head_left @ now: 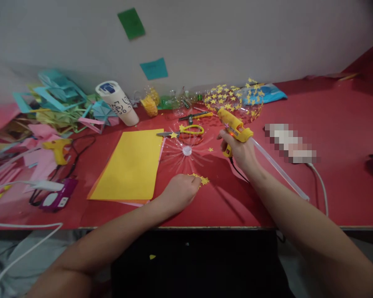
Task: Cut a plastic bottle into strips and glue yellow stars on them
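1. Right of centre, the right hand (240, 151) wraps around a yellow plastic glue gun (231, 122).
2. Lower centre, the left hand (180, 192) curls its fingers at a small pile of flat yellow stars (204, 181); whether it grips one, I cannot tell.
3. Mid-frame, a clear plastic piece with splayed strips (187, 151) sits on the red tabletop (345, 182).

- Left hand (180, 191): bare, smooth and rounded across the back.
- Right hand (236, 149): bare too, its wrist narrower than the forearm behind it.
- Left forearm (124, 238): uncovered, slim near the wrist, thicker towards the elbow.
- Right forearm (295, 207): uncovered, smooth, widening away from the wrist.
- Clothing (205, 269) at the lap: plain, deep black, with a tiny pale spot (187, 244) near its top; the cut is unclear.
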`<act>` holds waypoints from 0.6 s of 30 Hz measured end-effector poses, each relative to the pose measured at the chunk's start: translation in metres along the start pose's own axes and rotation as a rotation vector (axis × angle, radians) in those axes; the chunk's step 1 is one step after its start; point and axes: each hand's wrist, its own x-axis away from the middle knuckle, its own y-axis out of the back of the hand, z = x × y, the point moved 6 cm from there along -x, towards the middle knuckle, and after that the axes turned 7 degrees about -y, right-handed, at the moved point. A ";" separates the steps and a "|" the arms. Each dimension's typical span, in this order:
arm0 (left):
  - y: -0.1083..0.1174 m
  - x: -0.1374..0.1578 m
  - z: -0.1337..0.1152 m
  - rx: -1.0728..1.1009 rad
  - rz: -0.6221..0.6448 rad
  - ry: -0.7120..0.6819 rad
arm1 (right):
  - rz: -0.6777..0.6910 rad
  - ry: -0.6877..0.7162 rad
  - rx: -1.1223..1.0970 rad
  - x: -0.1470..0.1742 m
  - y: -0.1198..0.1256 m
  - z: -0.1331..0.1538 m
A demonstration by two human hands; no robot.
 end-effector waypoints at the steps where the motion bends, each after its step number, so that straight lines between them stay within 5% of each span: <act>1: 0.000 0.001 0.001 0.003 -0.003 -0.002 | 0.000 0.000 -0.001 0.000 0.000 0.000; 11: 0.013 0.006 -0.002 0.097 -0.108 -0.065 | 0.021 -0.012 0.069 0.001 0.000 -0.002; 18: 0.041 -0.003 0.025 0.827 -0.372 0.169 | -0.048 -0.001 -0.013 0.000 0.007 -0.002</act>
